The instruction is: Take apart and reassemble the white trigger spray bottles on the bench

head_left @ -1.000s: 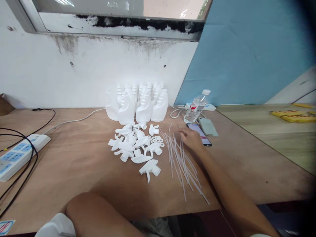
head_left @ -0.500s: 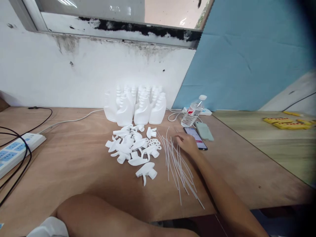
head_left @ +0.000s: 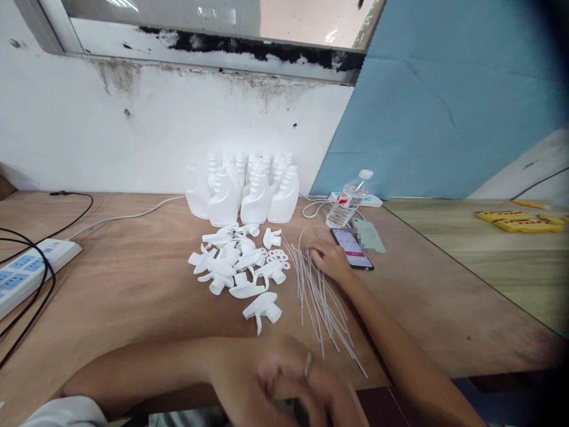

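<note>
My right hand (head_left: 329, 259) rests at the upper end of a loose bundle of thin white tubes (head_left: 326, 314), beside a phone with its screen lit (head_left: 353, 249). Its fingers are curled down onto the tubes, and the fingertips are hidden. Across the bottom, my left hand (head_left: 284, 379) is over the table's front edge. It wears a ring, its fingers look bent, and motion blurs them. White trigger spray heads (head_left: 235, 261) lie in a heap left of the tubes, one (head_left: 262, 311) nearest me. Small white rings (head_left: 278, 258) lie at the heap's right side.
Several white spray bottles (head_left: 255, 198) stand against the wall. A clear water bottle (head_left: 349, 201) and a pale green phone-shaped item (head_left: 371, 236) are on the right. At the left lies a power strip (head_left: 40, 270) with black cables. Yellow packs (head_left: 520, 222) sit on the neighbouring table.
My left arm has swung so that the hand now shows at the bottom middle, partly above the tubes' lower ends. My right hand has shifted slightly left over the tubes.
</note>
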The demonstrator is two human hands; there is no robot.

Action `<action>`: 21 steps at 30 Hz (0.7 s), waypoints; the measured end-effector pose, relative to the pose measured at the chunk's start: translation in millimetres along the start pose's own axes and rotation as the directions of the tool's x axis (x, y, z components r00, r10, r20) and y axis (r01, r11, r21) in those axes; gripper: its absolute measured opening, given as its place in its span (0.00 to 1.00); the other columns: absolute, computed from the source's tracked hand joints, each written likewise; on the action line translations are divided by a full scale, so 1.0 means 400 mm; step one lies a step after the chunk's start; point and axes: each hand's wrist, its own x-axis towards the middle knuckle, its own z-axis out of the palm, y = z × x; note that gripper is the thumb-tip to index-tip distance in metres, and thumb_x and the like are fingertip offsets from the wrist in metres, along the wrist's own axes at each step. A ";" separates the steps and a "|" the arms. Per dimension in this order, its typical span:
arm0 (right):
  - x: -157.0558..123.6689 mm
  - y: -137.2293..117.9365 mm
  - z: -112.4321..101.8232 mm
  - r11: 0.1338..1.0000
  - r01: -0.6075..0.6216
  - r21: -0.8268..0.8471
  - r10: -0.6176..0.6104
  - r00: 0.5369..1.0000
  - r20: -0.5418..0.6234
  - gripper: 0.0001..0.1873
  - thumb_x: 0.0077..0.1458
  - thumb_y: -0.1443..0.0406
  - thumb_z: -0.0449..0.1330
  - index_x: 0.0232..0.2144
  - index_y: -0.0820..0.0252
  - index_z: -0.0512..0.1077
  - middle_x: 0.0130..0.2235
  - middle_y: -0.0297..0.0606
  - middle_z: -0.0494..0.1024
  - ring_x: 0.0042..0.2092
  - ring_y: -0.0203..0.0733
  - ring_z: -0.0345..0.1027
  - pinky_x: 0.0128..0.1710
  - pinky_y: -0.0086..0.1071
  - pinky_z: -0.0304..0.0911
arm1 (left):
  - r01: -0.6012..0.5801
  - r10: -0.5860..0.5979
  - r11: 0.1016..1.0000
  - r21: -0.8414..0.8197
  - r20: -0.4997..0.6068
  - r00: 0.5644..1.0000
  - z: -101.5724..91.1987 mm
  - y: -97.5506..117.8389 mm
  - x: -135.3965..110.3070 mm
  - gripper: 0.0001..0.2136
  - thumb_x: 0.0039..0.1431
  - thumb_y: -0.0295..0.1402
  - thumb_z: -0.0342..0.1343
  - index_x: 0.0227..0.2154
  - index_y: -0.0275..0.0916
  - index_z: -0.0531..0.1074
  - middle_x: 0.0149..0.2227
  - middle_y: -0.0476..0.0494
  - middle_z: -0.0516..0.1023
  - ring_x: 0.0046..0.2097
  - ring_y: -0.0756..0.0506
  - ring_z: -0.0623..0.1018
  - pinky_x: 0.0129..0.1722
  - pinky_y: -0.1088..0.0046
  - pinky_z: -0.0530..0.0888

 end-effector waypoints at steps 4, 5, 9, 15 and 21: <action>0.015 -0.044 0.001 0.990 0.114 0.084 -0.116 0.993 0.010 0.13 0.55 0.73 0.50 0.34 0.58 0.75 0.33 0.40 0.78 0.38 0.44 0.71 0.42 0.40 0.66 | -0.107 0.174 0.922 0.372 -0.151 0.973 0.009 -0.081 0.010 0.14 0.62 0.39 0.47 0.45 0.38 0.70 0.49 0.36 0.73 0.52 0.39 0.70 0.54 0.57 0.66; 0.019 -0.057 0.002 0.982 0.154 0.110 -0.157 0.987 0.020 0.14 0.55 0.73 0.50 0.36 0.58 0.74 0.35 0.40 0.78 0.39 0.45 0.70 0.42 0.42 0.65 | -0.111 0.205 0.871 0.479 -0.149 0.967 0.020 -0.109 0.008 0.14 0.61 0.37 0.48 0.45 0.36 0.69 0.50 0.35 0.72 0.54 0.37 0.68 0.55 0.53 0.63; 0.028 -0.109 0.011 0.960 0.241 0.145 -0.260 0.956 0.132 0.15 0.57 0.72 0.52 0.44 0.58 0.72 0.42 0.43 0.75 0.44 0.46 0.66 0.45 0.44 0.62 | -0.063 0.160 0.801 0.596 -0.112 0.981 0.067 -0.206 -0.009 0.16 0.57 0.33 0.52 0.48 0.34 0.66 0.50 0.33 0.71 0.55 0.34 0.65 0.54 0.50 0.62; 0.023 -0.138 0.038 0.957 0.244 0.155 -0.279 0.921 0.273 0.14 0.57 0.69 0.56 0.46 0.58 0.72 0.45 0.44 0.74 0.47 0.47 0.63 0.44 0.44 0.60 | -0.032 0.166 0.906 0.421 -0.286 0.944 0.079 -0.256 -0.023 0.18 0.56 0.23 0.48 0.50 0.36 0.63 0.46 0.38 0.73 0.53 0.42 0.68 0.54 0.61 0.67; 0.014 -0.114 0.062 0.958 0.239 0.160 -0.270 0.939 0.212 0.09 0.59 0.70 0.55 0.39 0.59 0.74 0.38 0.41 0.77 0.42 0.44 0.65 0.42 0.40 0.60 | 0.130 -0.061 0.980 0.154 -0.389 0.919 0.032 -0.283 -0.032 0.16 0.59 0.30 0.51 0.51 0.41 0.63 0.49 0.41 0.73 0.51 0.45 0.72 0.53 0.65 0.69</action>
